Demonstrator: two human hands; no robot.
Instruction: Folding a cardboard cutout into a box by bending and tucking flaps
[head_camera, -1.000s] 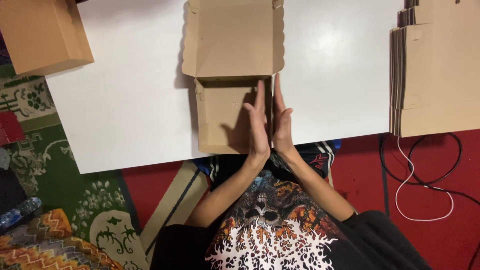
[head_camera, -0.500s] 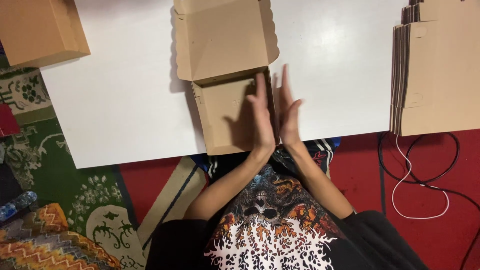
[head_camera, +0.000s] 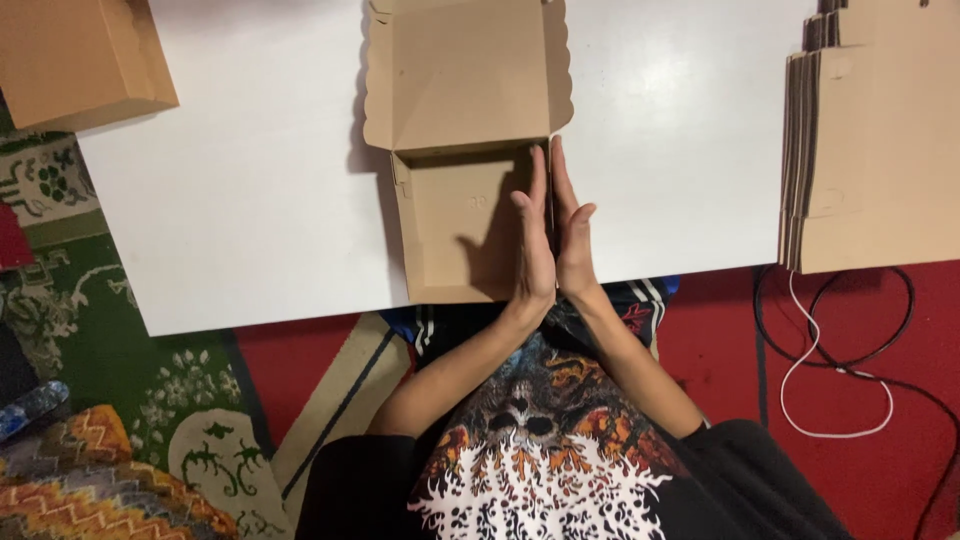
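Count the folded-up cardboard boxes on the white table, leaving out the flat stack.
2. One open box lies at the table's near edge, its right wall pressed between the left hand and right hand. One closed box sits at the far left corner. More may lie outside the picture.

Home packing spot: patterned rug (head_camera: 120, 400), stacked flat cartons (head_camera: 880, 150).

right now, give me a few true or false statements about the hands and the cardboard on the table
1. Both hands, left hand and right hand, press flat against the right wall of the open brown cardboard box. True.
2. The box lid is shut. False: it lies open, away from the person.
3. A stack of flat brown cardboard sheets lies at the right of the white table. True.
4. The right hand holds the white cable. False: the cable lies on the red floor.
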